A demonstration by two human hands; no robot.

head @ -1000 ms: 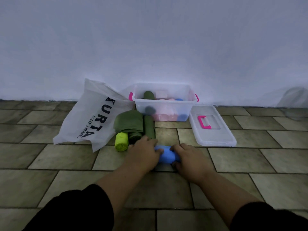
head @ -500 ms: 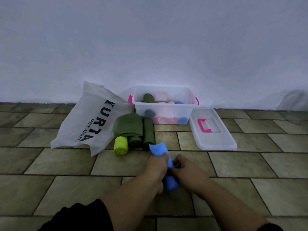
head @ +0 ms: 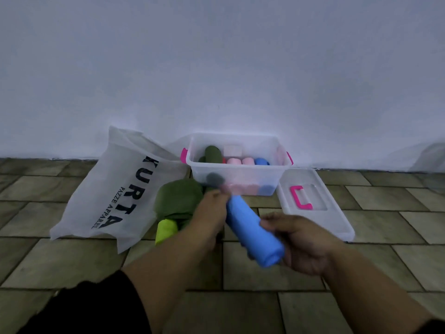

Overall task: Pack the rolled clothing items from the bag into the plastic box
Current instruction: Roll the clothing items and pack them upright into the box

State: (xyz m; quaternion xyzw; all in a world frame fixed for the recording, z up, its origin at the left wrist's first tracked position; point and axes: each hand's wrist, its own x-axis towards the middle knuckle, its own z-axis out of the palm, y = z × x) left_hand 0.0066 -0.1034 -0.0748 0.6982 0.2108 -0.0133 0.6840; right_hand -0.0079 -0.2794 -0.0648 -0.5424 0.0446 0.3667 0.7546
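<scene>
Blue roll (head: pixel 252 232) lifts off the floor, left hand (head: pixel 213 210) and right hand (head: pixel 301 242) both gripping it. Plastic box (head: pixel 237 165) waits at twelve o'clock.

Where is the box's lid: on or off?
Off: the lid lies flat on the floor right of the plastic box, whose open top shows rolls inside.
</scene>
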